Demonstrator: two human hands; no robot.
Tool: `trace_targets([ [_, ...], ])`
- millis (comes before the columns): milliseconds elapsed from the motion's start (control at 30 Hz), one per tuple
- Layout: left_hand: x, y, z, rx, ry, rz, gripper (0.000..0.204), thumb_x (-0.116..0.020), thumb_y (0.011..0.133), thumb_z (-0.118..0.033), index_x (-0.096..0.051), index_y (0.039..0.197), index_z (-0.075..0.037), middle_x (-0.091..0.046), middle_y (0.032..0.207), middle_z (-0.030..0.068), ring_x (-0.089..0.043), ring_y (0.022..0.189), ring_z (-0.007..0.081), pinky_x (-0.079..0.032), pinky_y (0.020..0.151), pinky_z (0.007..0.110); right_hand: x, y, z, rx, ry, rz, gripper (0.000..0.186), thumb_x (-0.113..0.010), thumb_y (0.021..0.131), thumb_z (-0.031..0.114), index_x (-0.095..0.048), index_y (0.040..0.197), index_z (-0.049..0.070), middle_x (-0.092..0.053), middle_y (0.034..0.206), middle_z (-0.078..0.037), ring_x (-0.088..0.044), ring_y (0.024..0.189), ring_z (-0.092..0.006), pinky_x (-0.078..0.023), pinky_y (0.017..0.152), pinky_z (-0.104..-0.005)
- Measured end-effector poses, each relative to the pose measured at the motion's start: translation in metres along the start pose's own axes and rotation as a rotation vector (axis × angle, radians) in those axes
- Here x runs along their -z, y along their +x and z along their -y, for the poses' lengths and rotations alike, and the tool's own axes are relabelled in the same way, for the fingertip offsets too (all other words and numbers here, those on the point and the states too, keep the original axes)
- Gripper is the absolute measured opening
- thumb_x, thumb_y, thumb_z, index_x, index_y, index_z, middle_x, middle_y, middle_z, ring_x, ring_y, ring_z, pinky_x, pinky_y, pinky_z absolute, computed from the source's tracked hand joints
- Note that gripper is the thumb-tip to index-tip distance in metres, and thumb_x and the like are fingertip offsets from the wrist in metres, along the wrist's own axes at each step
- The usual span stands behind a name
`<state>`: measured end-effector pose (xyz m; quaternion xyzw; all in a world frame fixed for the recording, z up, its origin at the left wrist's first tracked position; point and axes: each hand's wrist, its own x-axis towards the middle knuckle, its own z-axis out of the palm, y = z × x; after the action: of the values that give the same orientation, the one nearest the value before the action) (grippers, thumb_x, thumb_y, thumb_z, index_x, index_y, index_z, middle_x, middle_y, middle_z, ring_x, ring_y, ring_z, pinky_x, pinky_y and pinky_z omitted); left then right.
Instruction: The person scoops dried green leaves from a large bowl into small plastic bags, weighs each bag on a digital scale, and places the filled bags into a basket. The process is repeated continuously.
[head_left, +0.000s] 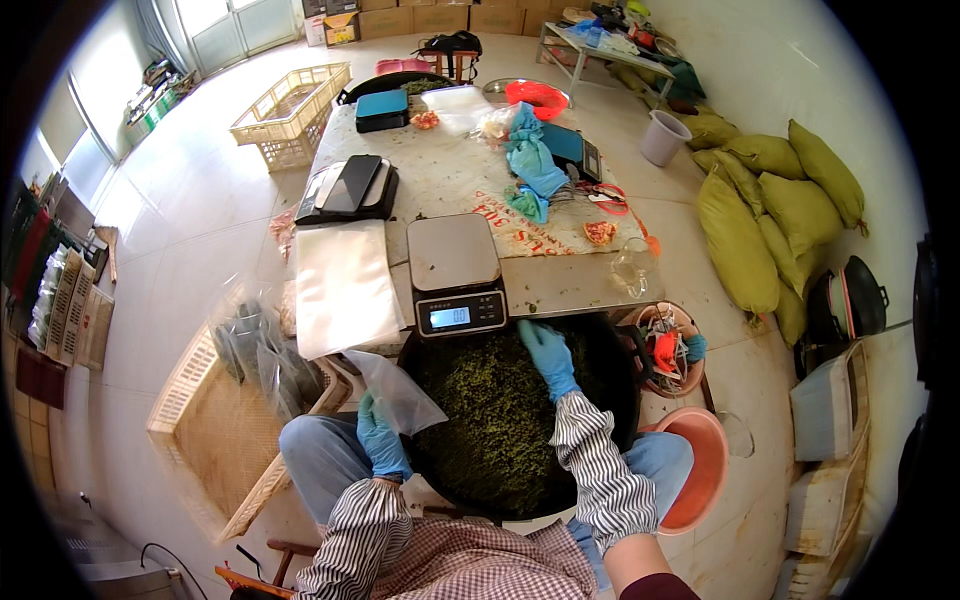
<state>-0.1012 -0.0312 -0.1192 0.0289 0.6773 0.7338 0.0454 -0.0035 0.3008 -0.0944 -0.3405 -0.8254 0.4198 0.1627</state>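
Blue gloves cover both hands. My left hand (380,440) grips a clear plastic bag (398,395) at the left side of a large black tub (480,420) full of small dark-green leafy bits. My right hand (548,358) reaches into the tub near its far right, fingers extended and nothing visible held. Just beyond, a digital scale (452,260) with a steel plate sits at the table's near edge. A stack of flat clear bags (342,280) lies to its left.
More scales (348,188), blue plastic (532,165) and a red bowl (536,96) occupy the table. A crate of filled bags (180,430) stands left, a yellow crate (280,100) farther back. An orange bucket (697,500), a small bin (665,375) and green sacks (730,240) are right.
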Motion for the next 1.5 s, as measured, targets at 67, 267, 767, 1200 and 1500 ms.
trace_targets([
  [67, -0.005, -0.001, -0.004, 0.016, -0.036, -0.001, 0.028, -0.051, 0.108, -0.016, -0.062, 0.129, -0.001, -0.066, 0.114, 0.0032, -0.061, 0.096, 0.0125, -0.051, 0.085, 0.027, -0.013, -0.002, 0.049, 0.112, -0.339, 0.164, 0.064, -0.051, 0.095, 0.067, -0.074, 0.12, 0.013, -0.066, 0.127, -0.021, -0.059, 0.117, -0.0436, -0.043, 0.103, -0.0543],
  [267, -0.002, 0.003, 0.002, -0.121, 0.099, -0.066, 0.027, -0.051, 0.106, -0.012, -0.063, 0.129, -0.002, -0.066, 0.115, 0.0059, -0.062, 0.099, 0.0155, -0.051, 0.087, 0.028, -0.045, -0.059, 0.129, 0.444, -0.759, 0.311, 0.079, -0.064, 0.077, 0.076, -0.061, 0.14, 0.027, -0.048, 0.151, -0.017, -0.042, 0.139, -0.0412, -0.027, 0.11, -0.0723],
  [767, -0.007, -0.034, -0.277, -0.019, 0.113, 0.35, 0.065, -0.064, 0.087, 0.009, -0.054, 0.148, -0.011, -0.044, 0.075, -0.0096, -0.038, 0.064, 0.0014, -0.037, 0.057, 0.018, 0.004, -0.177, 0.079, 0.63, -0.743, 0.207, 0.057, -0.082, 0.074, 0.034, -0.066, 0.128, 0.021, -0.057, 0.134, -0.004, -0.046, 0.134, -0.0276, -0.034, 0.109, -0.0566],
  [1200, 0.022, 0.045, -0.212, -0.346, 0.756, 0.374, 0.055, -0.063, 0.087, 0.001, -0.064, 0.138, -0.019, -0.066, 0.095, 0.022, -0.061, 0.07, 0.0107, -0.051, 0.069, 0.029, 0.021, -0.188, -0.014, -0.165, 0.078, -0.339, 0.062, -0.053, 0.104, 0.045, -0.045, 0.151, 0.006, -0.047, 0.151, -0.022, -0.043, 0.142, -0.0359, -0.035, 0.117, -0.0423],
  [1500, 0.034, 0.044, -0.223, -0.086, 0.422, 0.397, 0.048, -0.06, 0.089, 0.009, -0.065, 0.134, -0.006, -0.073, 0.123, 0.0035, -0.058, 0.089, 0.0022, -0.049, 0.083, 0.018, -0.013, -0.133, 0.133, 0.218, -0.452, -0.101, 0.048, -0.069, 0.091, 0.042, -0.067, 0.129, 0.012, -0.067, 0.126, -0.012, -0.058, 0.118, -0.035, -0.047, 0.101, -0.0473],
])
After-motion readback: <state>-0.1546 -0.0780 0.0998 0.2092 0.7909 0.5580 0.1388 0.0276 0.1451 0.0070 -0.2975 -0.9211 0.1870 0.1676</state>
